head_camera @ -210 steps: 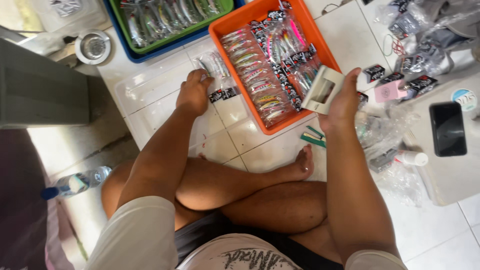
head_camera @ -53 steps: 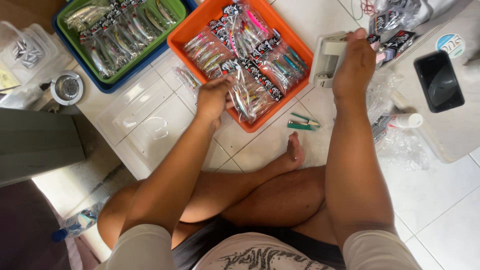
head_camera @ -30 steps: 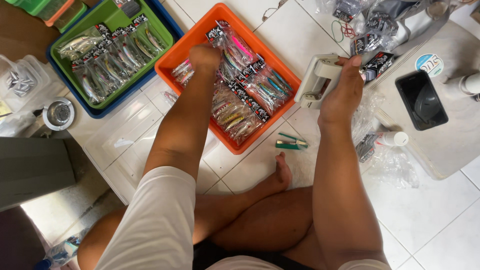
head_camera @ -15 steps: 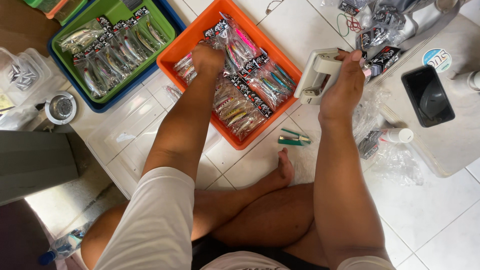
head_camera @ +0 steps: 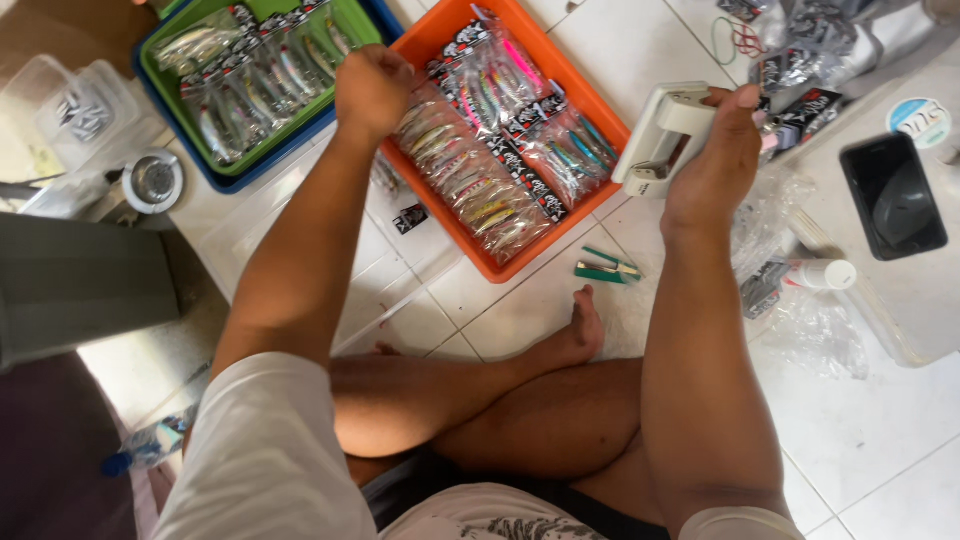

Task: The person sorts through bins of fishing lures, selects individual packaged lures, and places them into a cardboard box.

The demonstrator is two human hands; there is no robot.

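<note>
I sit cross-legged on a white tiled floor. My left hand [head_camera: 372, 90] is closed, fingers curled down onto a clear lure packet [head_camera: 425, 112] at the far left of an orange tray [head_camera: 450, 238] filled with several bagged fishing lures. My right hand [head_camera: 722, 150] holds a white stapler-like tool [head_camera: 660, 138] just past the tray's right rim. What lies inside the left fingers is mostly hidden.
A green tray of lure packets [head_camera: 250, 80] sits in a blue tray [head_camera: 232, 182] at the left. A green tool [head_camera: 605, 268] lies by my foot. A black phone [head_camera: 893, 195], a white bottle [head_camera: 825, 272] and bagged packets [head_camera: 800, 60] are at the right. A grey box [head_camera: 80, 280] stands at the left.
My left hand has taken a packet from near the tray's front and carried it to the tray's far left end. My right hand keeps hold of the white tool.
</note>
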